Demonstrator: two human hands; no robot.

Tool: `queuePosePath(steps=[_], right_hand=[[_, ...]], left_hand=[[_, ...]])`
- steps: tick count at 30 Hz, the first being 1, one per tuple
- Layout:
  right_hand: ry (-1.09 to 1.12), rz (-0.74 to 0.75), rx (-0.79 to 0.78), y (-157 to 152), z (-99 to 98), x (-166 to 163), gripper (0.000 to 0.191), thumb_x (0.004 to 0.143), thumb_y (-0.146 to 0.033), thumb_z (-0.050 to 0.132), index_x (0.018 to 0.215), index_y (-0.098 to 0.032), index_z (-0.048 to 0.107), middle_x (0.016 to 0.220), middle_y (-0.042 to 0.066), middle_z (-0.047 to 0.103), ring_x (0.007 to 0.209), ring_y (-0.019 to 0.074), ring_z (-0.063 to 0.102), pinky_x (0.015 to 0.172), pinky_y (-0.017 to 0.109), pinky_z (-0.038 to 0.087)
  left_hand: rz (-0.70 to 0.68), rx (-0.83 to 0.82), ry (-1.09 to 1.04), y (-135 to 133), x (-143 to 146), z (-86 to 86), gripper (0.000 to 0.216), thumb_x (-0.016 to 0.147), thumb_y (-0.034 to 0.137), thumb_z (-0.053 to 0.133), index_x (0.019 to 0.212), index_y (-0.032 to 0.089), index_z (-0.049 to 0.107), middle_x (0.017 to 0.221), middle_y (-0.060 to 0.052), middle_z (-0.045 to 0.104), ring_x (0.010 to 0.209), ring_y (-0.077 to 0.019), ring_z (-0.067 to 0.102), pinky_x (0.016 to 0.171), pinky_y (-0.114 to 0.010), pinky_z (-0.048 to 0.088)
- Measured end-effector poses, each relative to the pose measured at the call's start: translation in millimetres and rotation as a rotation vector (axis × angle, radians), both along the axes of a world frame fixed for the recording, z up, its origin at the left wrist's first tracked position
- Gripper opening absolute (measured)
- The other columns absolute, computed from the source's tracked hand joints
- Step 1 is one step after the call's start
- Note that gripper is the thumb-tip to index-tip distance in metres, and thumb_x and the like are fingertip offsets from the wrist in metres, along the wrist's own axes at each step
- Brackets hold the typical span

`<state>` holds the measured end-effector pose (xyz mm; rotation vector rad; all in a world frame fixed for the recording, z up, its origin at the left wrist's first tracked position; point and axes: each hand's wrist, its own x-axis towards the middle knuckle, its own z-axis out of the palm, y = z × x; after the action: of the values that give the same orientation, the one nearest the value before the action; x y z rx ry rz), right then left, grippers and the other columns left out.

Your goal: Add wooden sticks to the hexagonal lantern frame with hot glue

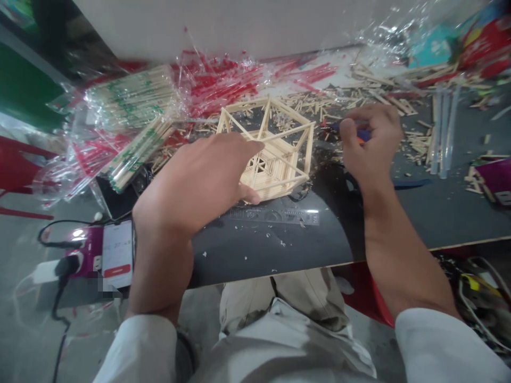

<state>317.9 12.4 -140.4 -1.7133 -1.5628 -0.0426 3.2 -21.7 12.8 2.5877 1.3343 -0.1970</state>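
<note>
Right, the left hand (199, 181) sits over the near-left corner of a little stick house (275, 159), fingers laid across the top of its open frame and the thumb tucked against its lower front edge, so the model is gripped between them. The house stands upright on the dark table (439, 213), about mid-way across and just behind a clear ruler (275, 215) lying flat along the front.

Over on the other side, the right hand (369, 141) is curled up just beside the house's right edge, fingertips pinching a small tool (361, 134) with a blue and orange body. What its tip touches I cannot tell; the fingers cover it.

Behind both hands, stick offcuts (339, 98) are scattered thickly across the table. Packs of sticks (131, 101) in crinkled plastic are heaped at the far left. A few clear glue sticks (441, 133) lie to the right of the right hand. Down at the left, a phone (117, 254) glows, screen up, below the table edge.
</note>
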Motion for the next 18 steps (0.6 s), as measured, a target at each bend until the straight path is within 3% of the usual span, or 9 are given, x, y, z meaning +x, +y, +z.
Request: queuePosePath(steps=[7,12,18], right_hand=[[0.034,-0.048,-0.030,1,4.3,1,0.016,0.096,-0.024,0.059,0.109,-0.022,0.069,0.133,0.018,0.063,0.129,0.0248,0.062,0.097,0.040,0.059],[-0.017,0.011,-0.044,1,4.3,4,0.018,0.095,-0.027,0.062,0.111,-0.023,0.070,0.133,0.016,0.064,0.131,0.0256,0.060,0.106,0.045,0.055],[0.057,-0.001,0.010,2,-0.3,13,0.019,0.094,-0.027,0.061,0.109,-0.021,0.071,0.131,0.018,0.062,0.130,0.0255,0.060,0.096,0.040,0.060]], left_hand=[[-0.017,0.007,0.110,4,4,0.6,0.039,0.094,0.037,0.072,0.128,0.021,0.063,0.130,-0.010,0.068,0.113,-0.0315,0.068,0.099,-0.043,0.053],[-0.041,0.011,0.111,4,2,-3.5,0.042,0.095,0.039,0.071,0.132,0.024,0.058,0.132,-0.009,0.067,0.116,-0.0323,0.067,0.098,-0.043,0.053],[-0.031,0.009,0.076,5,0,-5.8,0.050,0.092,0.036,0.073,0.138,0.025,0.055,0.132,-0.009,0.068,0.116,-0.0316,0.068,0.094,-0.039,0.053]])
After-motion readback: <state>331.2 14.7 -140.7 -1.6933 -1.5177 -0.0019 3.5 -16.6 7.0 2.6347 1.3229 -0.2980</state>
